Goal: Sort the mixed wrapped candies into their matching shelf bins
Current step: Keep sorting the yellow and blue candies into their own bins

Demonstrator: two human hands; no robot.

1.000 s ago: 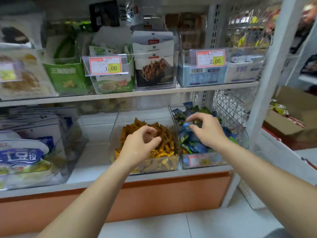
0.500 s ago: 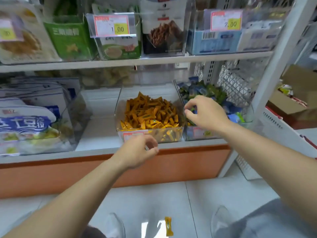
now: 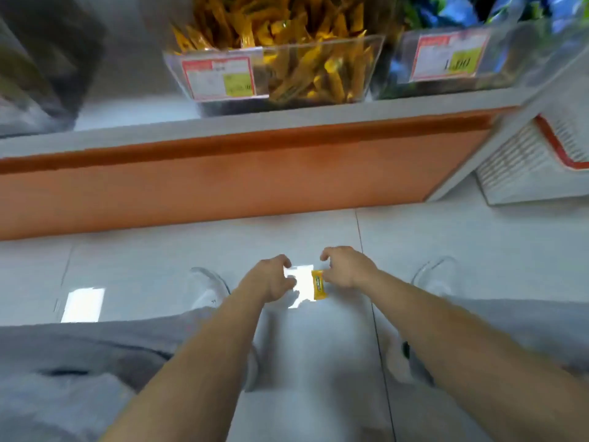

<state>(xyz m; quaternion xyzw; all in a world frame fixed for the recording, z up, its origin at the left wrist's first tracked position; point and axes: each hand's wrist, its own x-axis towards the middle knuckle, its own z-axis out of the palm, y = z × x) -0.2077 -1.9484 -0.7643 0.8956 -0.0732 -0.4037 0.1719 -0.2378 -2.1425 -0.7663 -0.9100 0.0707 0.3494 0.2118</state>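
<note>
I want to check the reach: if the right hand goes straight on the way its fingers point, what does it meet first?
The yellow wrapped candy on the floor, right at the tips of the right hand; they may already touch. The left hand lies beyond.

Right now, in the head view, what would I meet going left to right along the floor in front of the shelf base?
left shoe → left hand → yellow wrapped candy → right hand → right shoe
</note>
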